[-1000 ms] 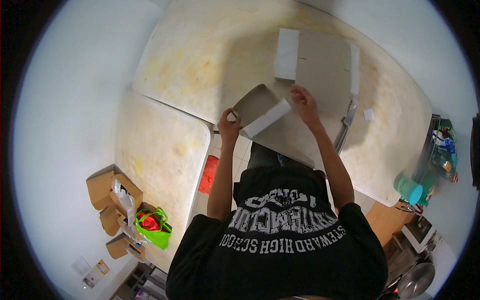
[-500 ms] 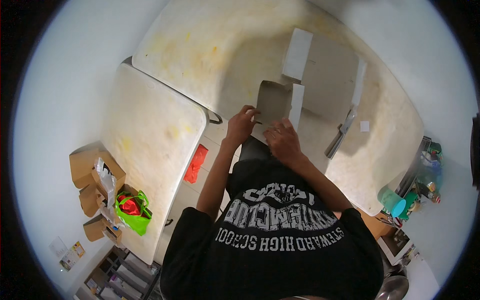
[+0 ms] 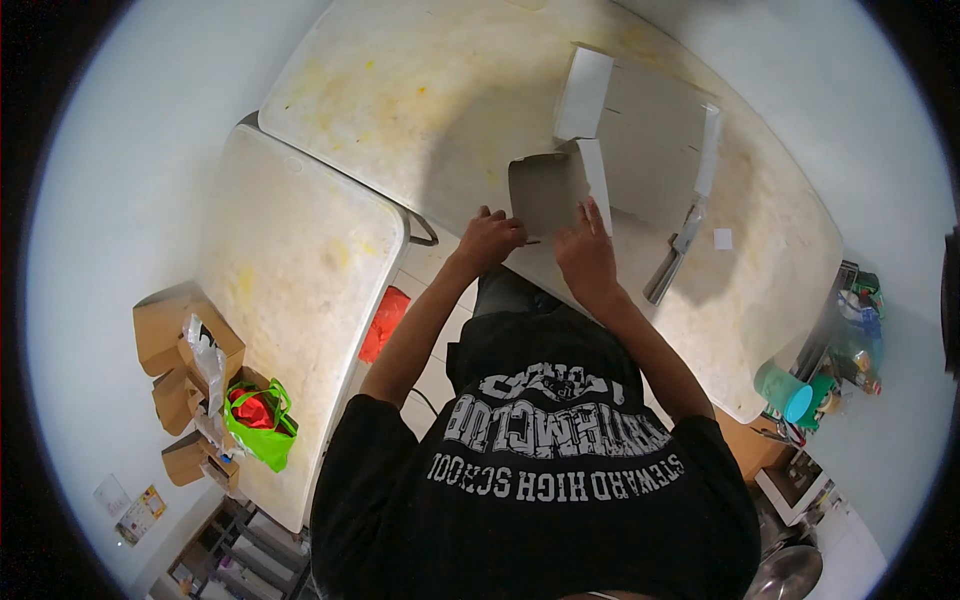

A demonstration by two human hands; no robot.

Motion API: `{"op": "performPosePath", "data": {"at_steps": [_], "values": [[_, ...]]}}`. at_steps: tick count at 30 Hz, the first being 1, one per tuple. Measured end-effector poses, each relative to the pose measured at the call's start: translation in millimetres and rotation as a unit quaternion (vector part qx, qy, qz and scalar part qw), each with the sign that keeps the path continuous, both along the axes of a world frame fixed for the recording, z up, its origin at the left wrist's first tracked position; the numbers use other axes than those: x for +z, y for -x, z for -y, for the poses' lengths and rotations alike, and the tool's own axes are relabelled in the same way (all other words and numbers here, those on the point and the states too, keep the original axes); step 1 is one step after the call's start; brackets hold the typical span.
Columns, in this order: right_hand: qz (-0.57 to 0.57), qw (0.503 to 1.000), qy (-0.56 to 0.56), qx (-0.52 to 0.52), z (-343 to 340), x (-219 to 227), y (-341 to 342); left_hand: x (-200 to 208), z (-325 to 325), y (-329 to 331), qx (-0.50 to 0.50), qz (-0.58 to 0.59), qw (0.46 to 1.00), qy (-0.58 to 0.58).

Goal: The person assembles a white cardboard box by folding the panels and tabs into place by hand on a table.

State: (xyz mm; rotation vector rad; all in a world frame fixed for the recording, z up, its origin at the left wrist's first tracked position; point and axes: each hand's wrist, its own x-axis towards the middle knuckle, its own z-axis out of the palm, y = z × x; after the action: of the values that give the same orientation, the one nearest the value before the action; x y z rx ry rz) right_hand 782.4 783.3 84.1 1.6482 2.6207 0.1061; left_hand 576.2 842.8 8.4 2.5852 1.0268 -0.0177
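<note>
A partly folded cardboard box (image 3: 545, 190), grey-brown inside with a white side wall (image 3: 597, 180), lies on the table just beyond my body. At its near left corner, my left hand (image 3: 492, 240) has its fingers curled and closed on the cardboard edge. My right hand (image 3: 586, 258) is against the right wall, with two fingers stretched up along it and the others bent. A broad flat panel (image 3: 655, 140) extends to the right of the wall, bordered by a white far flap (image 3: 584, 93) and a narrow right flap (image 3: 708, 152).
Right of the box lie a long dark-handled object (image 3: 672, 262) and a small white square (image 3: 723, 239). A teal cup (image 3: 784, 392) stands at the right table edge. Opened brown boxes (image 3: 185, 340) and a green bag (image 3: 264, 435) rest on the left table (image 3: 300, 230).
The box appears slightly farther up and left. My right hand has moved from the near edge to the right wall, its fingers straightening. My left hand has drawn down to the corner.
</note>
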Motion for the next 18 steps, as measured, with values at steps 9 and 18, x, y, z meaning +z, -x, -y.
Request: {"op": "performPosePath", "data": {"at_steps": [9,18], "values": [[-0.419,0.903,0.064,-0.069,41,-12,8,29,-2,-16,0.012,0.104,0.992,0.076],[-0.497,0.863,0.044,-0.084,36,-39,-17,78,-6,-20,0.034,0.133,0.963,0.232]]}}
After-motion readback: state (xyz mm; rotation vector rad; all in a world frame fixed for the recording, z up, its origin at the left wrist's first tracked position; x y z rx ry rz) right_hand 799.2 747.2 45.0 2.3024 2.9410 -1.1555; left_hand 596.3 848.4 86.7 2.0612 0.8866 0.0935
